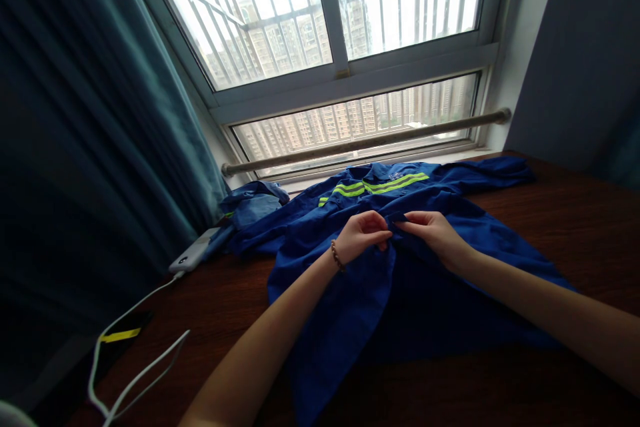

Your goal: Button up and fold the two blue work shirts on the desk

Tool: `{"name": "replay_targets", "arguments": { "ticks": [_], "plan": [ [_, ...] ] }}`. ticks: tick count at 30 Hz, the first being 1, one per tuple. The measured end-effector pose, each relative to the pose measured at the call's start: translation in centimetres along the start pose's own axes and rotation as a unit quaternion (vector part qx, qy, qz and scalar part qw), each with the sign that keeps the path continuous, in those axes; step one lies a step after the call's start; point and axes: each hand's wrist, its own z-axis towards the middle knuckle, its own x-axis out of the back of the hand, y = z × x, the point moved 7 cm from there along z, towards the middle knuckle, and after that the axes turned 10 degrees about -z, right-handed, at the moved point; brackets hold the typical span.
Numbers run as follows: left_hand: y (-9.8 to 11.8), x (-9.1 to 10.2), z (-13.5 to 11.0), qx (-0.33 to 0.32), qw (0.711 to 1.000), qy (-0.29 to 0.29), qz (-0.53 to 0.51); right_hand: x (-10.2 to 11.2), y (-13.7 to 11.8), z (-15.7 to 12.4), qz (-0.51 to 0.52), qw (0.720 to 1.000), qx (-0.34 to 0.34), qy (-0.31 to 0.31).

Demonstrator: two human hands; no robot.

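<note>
A blue work jacket [330, 307] with yellow-green and grey reflective stripes across its chest is spread on the dark wooden table, collar toward the window. Its lower front edges hang apart below my hands. My left hand [364, 235], with a braided bracelet at the wrist, pinches one front edge of the cloth. Close beside it, my right hand [434, 235] grips the other front edge between thumb and fingers, lifting it slightly. The fingertips nearly meet at the jacket's middle. Whether a button lies between them is too small to make out.
Another folded blue garment [257, 205] lies at the left by the curtain [150, 113]. A white device [193, 252] with a white cable [133, 307] rests near it. A dark item with a yellow strip [120, 335] is at the lower left. Behind the table runs a rail [370, 143] before the window.
</note>
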Motion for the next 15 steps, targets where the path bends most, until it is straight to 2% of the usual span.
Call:
{"name": "replay_targets", "arguments": {
  "ticks": [4,10,15],
  "plan": [
    [-0.01,0.09,0.05,-0.001,1.000,-0.005,0.010,0.26,0.26,0.02,-0.002,1.000,-0.005,0.015],
    [-0.09,0.32,0.06,0.006,1.000,-0.003,0.011,-0.34,0.48,-0.09,0.061,0.997,-0.045,-0.013],
    [-0.21,0.57,0.07,0.013,1.000,0.011,0.009,-0.21,0.46,0.06,0.056,0.997,-0.042,-0.015]
  ]
}}
